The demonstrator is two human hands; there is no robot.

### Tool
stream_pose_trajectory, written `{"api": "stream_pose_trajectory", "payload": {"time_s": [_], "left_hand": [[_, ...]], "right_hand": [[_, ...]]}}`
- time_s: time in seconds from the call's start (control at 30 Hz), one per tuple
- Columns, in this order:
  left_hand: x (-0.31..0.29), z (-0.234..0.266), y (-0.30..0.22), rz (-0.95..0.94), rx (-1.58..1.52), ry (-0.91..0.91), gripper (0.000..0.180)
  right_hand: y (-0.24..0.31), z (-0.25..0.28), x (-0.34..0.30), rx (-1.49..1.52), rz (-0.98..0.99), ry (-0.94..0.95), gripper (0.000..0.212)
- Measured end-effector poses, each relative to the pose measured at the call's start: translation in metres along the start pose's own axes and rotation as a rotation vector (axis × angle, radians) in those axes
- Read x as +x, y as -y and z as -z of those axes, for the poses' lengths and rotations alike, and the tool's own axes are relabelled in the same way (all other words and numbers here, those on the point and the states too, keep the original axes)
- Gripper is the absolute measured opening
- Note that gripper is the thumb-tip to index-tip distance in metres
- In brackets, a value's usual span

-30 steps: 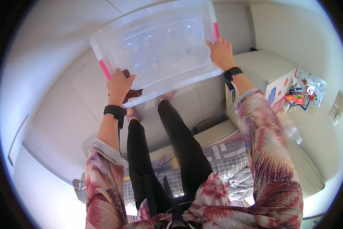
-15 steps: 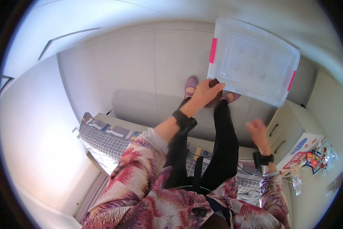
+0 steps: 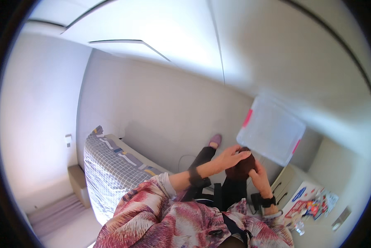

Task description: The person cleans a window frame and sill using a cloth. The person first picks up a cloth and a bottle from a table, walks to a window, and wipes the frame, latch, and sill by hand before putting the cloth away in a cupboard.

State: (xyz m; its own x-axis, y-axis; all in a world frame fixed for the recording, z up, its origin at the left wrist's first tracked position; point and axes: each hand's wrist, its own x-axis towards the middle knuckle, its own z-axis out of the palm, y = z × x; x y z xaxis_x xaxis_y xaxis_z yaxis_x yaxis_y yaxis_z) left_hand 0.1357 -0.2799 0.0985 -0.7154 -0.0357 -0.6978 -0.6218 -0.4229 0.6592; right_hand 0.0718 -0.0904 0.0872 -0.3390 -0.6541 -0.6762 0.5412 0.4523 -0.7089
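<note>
Left hand [image 3: 228,158]: its thumb and fingers are pinching the upper part of a dark brown, soft-looking item [image 3: 240,167], the fingertips partly hiding behind it.
Right hand [image 3: 259,178]: its fingers are closing on the item's right edge; how tightly, I cannot tell.
Brown item: it is hanging between both hands' fingers, in front of a dark trouser leg [image 3: 235,188].
Storage box [image 3: 274,130]: translucent with pink latches, it is sitting just beyond the fingers, toward the right.
Purple shoe [image 3: 215,140]: it is showing beyond the left fingers, slightly leftward.
Drawer unit [image 3: 285,182]: it is standing to the right of the right fingers.
Checked bedding [image 3: 111,175]: it is lying well left of all fingers.
</note>
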Motion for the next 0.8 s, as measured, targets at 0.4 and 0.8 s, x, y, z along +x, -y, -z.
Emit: {"api": "stream_pose_trajectory", "payload": {"time_s": [0.4,0.8], "left_hand": [[-0.138,0.057,-0.023,-0.3,-0.592,-0.283,0.015],[-0.249,0.044,0.057,-0.526,-0.974,-0.681,0.022]], "right_hand": [[0.093,0.019,-0.019,-0.04,0.315,-0.129,0.042],[0.14,-0.01,0.05,-0.46,0.178,0.274,0.015]]}}
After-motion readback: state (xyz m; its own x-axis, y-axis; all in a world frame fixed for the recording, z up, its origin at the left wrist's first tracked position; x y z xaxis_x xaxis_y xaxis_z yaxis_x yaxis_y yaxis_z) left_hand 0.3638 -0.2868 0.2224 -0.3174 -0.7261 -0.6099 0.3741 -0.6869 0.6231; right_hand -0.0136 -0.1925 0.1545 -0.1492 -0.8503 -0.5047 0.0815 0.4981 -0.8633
